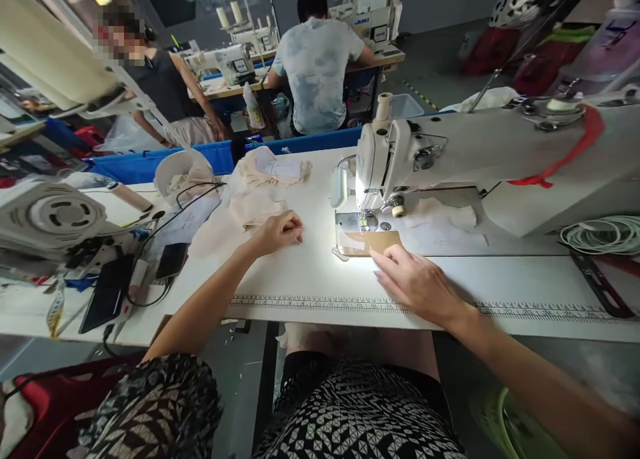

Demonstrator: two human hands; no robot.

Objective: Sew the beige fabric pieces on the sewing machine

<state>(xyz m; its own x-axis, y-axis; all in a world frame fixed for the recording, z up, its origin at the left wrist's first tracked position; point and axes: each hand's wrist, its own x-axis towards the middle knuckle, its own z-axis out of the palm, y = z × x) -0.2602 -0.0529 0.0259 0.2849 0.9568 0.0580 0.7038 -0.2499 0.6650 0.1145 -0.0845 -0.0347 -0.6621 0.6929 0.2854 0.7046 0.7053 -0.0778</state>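
Note:
A white sewing machine (375, 159) stands on the table (300, 272), its lamp lighting the needle area. Below the needle lies a tan plate (383, 239) with a small pale piece (354, 243) at its left end. My right hand (413, 279) is at the plate's front right edge, fingers loosely bent and apart, with nothing visible in them. My left hand (281, 233) is over the table beside thin beige fabric pieces (250, 207); its fingers are curled together, and what they hold, if anything, is hidden.
A bundle of fabric with a paper label (277, 167) lies behind. A second machine (55, 212), a phone (107, 292) and cables are at the left. A ruler strip (320, 303) runs along the front edge. Scissors (600, 282) lie right. Two people are beyond the table.

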